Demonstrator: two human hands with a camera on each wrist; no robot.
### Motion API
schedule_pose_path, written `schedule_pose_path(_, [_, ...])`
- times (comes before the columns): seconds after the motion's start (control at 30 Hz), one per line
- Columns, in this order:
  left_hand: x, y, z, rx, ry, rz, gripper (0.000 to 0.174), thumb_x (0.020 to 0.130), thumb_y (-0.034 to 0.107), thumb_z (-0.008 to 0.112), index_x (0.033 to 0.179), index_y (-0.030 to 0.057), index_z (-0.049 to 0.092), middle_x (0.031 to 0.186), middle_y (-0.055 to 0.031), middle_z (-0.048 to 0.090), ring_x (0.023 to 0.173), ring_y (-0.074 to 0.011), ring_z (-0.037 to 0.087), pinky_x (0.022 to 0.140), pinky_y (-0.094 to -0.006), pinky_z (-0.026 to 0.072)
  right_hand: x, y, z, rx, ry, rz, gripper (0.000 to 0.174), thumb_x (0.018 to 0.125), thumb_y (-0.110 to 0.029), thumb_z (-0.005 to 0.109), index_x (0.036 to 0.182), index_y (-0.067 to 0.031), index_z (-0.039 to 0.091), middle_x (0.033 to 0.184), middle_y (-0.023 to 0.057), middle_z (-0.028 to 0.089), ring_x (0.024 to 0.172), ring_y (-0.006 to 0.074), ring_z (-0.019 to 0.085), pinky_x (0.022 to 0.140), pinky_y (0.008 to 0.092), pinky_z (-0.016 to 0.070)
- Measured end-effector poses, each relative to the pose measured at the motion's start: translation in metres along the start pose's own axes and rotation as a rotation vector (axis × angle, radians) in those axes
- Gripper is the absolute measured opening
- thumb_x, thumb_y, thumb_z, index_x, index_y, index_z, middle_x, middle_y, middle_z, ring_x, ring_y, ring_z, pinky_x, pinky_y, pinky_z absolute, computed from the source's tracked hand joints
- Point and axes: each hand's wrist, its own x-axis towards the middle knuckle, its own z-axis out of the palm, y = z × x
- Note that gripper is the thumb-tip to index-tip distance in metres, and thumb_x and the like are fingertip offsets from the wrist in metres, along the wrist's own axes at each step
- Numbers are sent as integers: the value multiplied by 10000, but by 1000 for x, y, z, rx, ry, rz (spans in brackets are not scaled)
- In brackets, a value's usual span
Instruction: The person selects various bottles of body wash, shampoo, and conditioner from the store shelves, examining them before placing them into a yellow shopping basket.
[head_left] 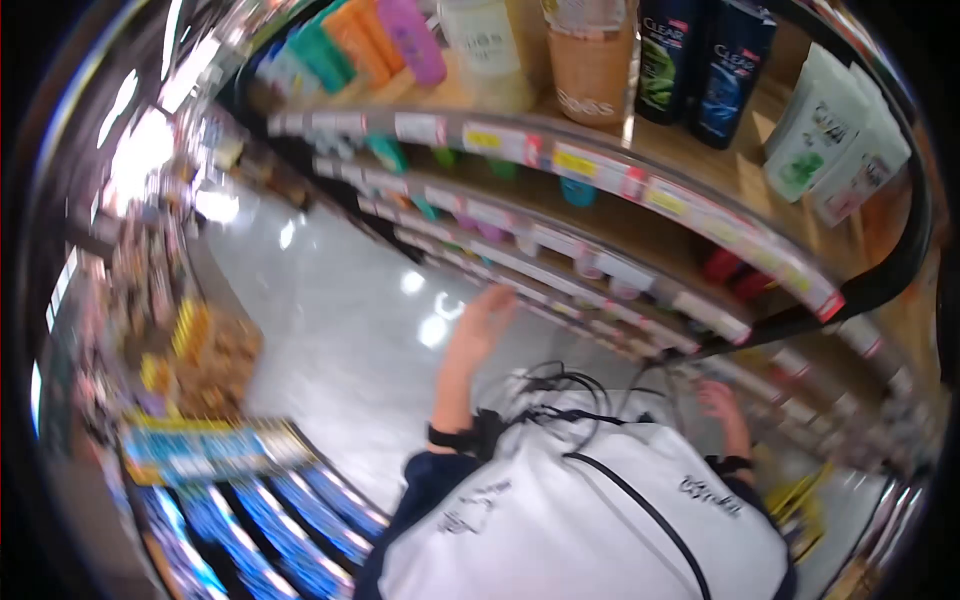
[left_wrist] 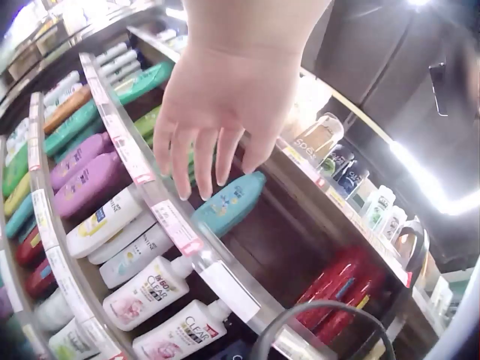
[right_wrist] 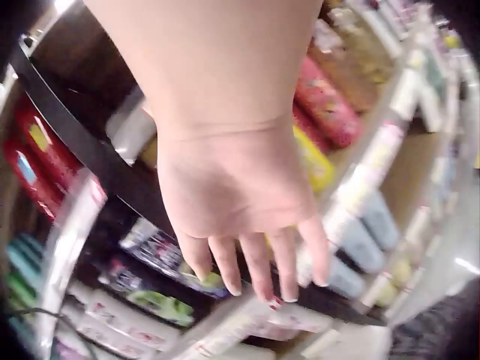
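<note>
In the head view my left hand [head_left: 487,315] reaches forward in front of the shelf's lower tiers, holding nothing. The left wrist view shows that hand [left_wrist: 229,112] with fingers loosely extended, overlapping a teal bottle [left_wrist: 231,204] on a shelf. My right hand [head_left: 716,400] is low beside my body, near the shelf edge. In the right wrist view its palm [right_wrist: 240,184] shows, fingers extended and nothing held. Dark bottles [right_wrist: 169,255] and a yellow package [right_wrist: 311,159] lie around it in that view.
Curved shelves with price strips [head_left: 590,165] hold pump bottles [head_left: 590,60], dark Clear bottles [head_left: 733,70] and white bottles [head_left: 815,125]. To the left, beyond the shiny floor [head_left: 330,290], stand a blue-packaged display [head_left: 215,450] and a brown stack [head_left: 215,360]. Black cables [head_left: 570,380] hang at my chest.
</note>
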Motion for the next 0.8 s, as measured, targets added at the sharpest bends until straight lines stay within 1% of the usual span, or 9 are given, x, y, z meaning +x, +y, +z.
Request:
schedule_pose_path(0.1, [21,-28,-50,216,-170,211,249,792,159,585,999,19,570,933,-151,621,881,-293,599,760,-341,461,-9,110,33,172,310,152,347,818,-288,557,1116,-118,500,921,61,586,794,196,583,658,372,490])
schedule_pose_path(0.2, [42,-45,-68,97,-463,61,230,801,155,567,990,25,577,926,-150,615,876,-289,596,751,-349,462,-73,100,96,195,407,324,347,826,-296,550,1117,-115,494,878,72,589,751,195,586,629,365,486])
schedule_pose_path(0.3, [58,-52,-59,100,-575,147,208,808,149,552,966,17,585,937,-153,612,889,-292,591,754,-349,462,-81,188,123,154,397,106,322,828,-305,545,1088,-118,514,858,79,598,700,206,592,623,368,483])
schedule_pose_path(0.43, [63,-44,-46,98,-687,345,225,817,151,548,987,11,591,956,-156,613,891,-304,589,771,-345,457,-89,183,210,453,448,496,208,841,-261,498,980,-110,533,793,86,611,642,199,593,549,358,477])
schedule_pose_path(0.6, [61,-39,-35,102,-816,215,198,830,118,551,989,4,580,924,-123,630,873,-233,611,772,-313,457,-56,257,303,531,452,503,211,813,-291,524,946,-137,577,829,86,620,732,244,610,612,410,469])
schedule_pose_path(0.67, [61,-48,-16,117,-891,89,190,836,103,546,997,6,573,916,-110,632,873,-210,611,770,-304,455,-31,306,337,431,531,370,268,790,-297,552,968,-101,594,918,131,617,827,293,601,692,432,465])
schedule_pose_path(0.7, [62,-53,-2,128,-931,82,192,837,98,543,1004,9,569,921,-107,631,872,-207,609,774,-304,453,-18,339,361,153,667,163,297,779,-300,566,979,-82,602,962,153,616,875,317,597,732,442,462])
schedule_pose_path(0.73, [63,-60,14,130,-970,74,194,838,94,540,1012,12,566,926,-105,631,872,-203,607,778,-305,451,6,382,392,-399,1070,-272,327,768,-303,580,990,-64,611,1007,176,614,922,341,593,772,453,460])
schedule_pose_path(0.8, [47,-68,46,151,-1096,117,201,838,87,536,1025,18,561,932,-103,630,869,-198,604,784,-305,449,-61,248,383,-148,465,671,447,744,-316,609,1067,-12,559,1047,209,594,950,367,576,797,422,463])
